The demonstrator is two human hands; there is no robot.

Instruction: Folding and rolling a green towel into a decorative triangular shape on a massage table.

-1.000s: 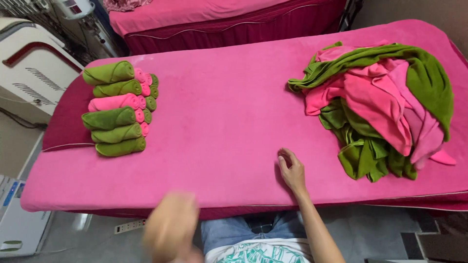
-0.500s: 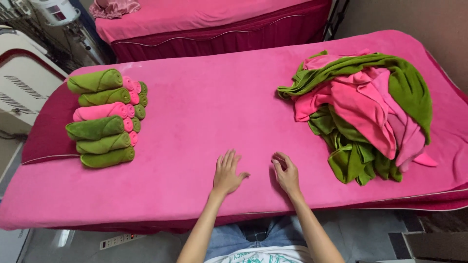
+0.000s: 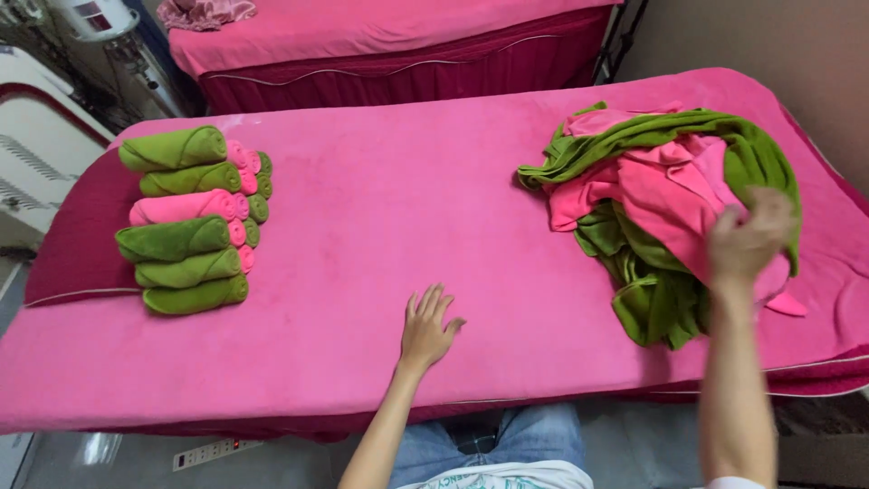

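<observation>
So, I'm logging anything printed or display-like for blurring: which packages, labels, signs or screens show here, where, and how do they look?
No packages or signs show.
Machine panel: top left corner behind the pink bed, a small dark rectangular display on a white rounded housing, partly cut off.
White device: left edge, curved white casing with a dark red stripe and grey slatted markings.
Power strip: floor under the bed, long white bar with a small red switch.
</observation>
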